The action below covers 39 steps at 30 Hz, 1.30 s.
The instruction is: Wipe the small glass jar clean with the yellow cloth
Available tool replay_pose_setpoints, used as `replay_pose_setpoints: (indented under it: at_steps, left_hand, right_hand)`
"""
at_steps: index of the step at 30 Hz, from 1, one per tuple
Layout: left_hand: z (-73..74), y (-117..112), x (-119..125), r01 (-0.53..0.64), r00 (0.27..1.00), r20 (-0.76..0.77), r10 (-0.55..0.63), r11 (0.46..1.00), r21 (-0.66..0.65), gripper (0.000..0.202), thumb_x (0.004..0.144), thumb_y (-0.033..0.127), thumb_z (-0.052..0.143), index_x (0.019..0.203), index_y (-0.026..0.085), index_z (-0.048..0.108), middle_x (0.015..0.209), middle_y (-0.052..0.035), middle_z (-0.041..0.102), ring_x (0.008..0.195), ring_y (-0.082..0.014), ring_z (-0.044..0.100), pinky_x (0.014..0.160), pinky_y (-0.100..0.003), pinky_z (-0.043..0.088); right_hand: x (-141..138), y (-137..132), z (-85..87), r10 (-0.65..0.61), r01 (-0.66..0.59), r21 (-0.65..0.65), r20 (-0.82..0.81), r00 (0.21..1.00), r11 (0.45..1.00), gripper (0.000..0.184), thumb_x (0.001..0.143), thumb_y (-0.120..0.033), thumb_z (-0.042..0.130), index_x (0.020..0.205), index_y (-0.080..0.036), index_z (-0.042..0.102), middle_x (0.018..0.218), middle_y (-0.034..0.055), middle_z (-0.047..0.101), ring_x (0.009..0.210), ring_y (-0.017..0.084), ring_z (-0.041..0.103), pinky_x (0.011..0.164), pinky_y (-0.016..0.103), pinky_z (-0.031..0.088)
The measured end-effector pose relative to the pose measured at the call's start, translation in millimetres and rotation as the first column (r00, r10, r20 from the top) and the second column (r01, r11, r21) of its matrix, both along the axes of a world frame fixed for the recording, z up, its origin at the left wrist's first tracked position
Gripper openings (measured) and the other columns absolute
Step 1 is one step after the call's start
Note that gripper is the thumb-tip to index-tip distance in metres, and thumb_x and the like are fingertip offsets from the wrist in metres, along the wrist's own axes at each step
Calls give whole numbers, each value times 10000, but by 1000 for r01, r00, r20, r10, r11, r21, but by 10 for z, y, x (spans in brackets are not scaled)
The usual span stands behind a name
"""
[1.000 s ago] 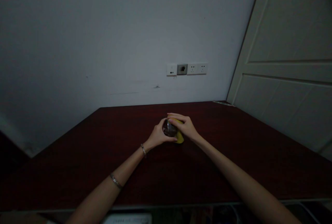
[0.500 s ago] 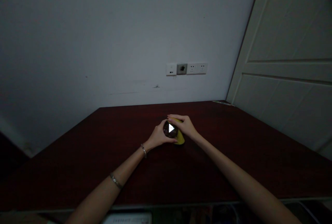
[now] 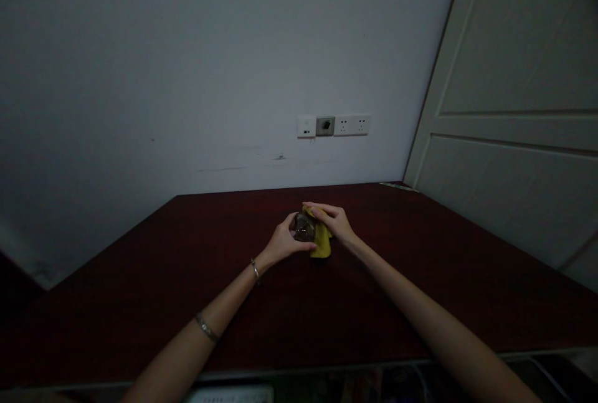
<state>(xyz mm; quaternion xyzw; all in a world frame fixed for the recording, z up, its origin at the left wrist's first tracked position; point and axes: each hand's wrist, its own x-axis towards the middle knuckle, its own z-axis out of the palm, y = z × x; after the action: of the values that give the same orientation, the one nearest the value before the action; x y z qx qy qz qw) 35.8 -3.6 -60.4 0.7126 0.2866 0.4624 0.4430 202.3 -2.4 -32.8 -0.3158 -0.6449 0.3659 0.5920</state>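
Both my hands meet over the middle of a dark red-brown table (image 3: 420, 303). My left hand (image 3: 283, 243) is wrapped round a small dark, shiny round object (image 3: 303, 227) that I cannot name in this dim light. My right hand (image 3: 332, 222) presses a yellow cloth (image 3: 322, 246) against that object from the right, fingers closed over the cloth's top. The cloth's lower end hangs down to the tabletop. Two bracelets show on my left arm.
A white wall rises behind the table with a row of sockets (image 3: 332, 125). A pale panelled door (image 3: 509, 141) stands along the right side. Below the table's near edge lie dim things I cannot make out.
The yellow cloth now shows more below and beside the dark object, and my right hand's fingers have shifted over it. The bright glint on the object is gone.
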Motion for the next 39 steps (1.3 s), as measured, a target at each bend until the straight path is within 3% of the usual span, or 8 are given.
replay_pose_setpoints:
  at_steps: [7, 15, 23, 32, 39]
  left_hand:
    - [-4, 58, 0, -53, 989, 128, 71, 989, -140, 671, 505, 262, 821, 1081, 121, 506, 1037, -94, 633, 919, -206, 619, 847, -362, 493]
    - [-61, 74, -9, -26, 990, 131, 42, 992, -125, 669, 490, 272, 827, 1065, 133, 515, 1015, -74, 637, 909, -208, 619, 820, -347, 504]
    - [-52, 72, -6, -59, 988, 135, 68, 996, -70, 637, 536, 294, 807, 1069, 119, 504, 1019, -90, 622, 901, -197, 609, 831, -344, 480]
    - [-19, 22, 16, -6, 989, 144, 21, 994, -109, 721, 474, 270, 836, 1081, 125, 476, 1063, -107, 607, 965, -235, 603, 845, -366, 491]
    - [-34, 49, 12, -70, 992, 101, 69, 998, 0, 677, 529, 258, 815, 1097, 119, 474, 1073, -116, 596, 976, -223, 588, 889, -374, 459]
  right_hand:
    - [-54, -98, -8, 37, -62, 234, 110, 993, 970, 221, 726, -367, 670, 926, -285, 714, 1185, 37, 627, 1110, 228, 575, 996, 429, 413]
    - [-70, -30, -43, -17, 12, 145, 37, 999, 989, 265, 747, -380, 643, 975, -258, 701, 1135, 48, 656, 1099, 227, 585, 997, 416, 419]
    - [-78, -141, 1, -15, -61, 330, 223, 975, 942, 217, 774, -301, 631, 982, -323, 690, 1223, 9, 600, 1140, 215, 550, 1001, 416, 411]
    - [-116, -64, -35, -40, 40, 158, -2, 999, 987, 227, 767, -336, 631, 963, -250, 707, 1107, 50, 670, 1076, 216, 597, 995, 403, 421]
    - [-121, -154, -31, -68, 14, 326, 156, 985, 945, 209, 765, -296, 640, 964, -296, 705, 1198, 29, 618, 1101, 224, 576, 984, 413, 422]
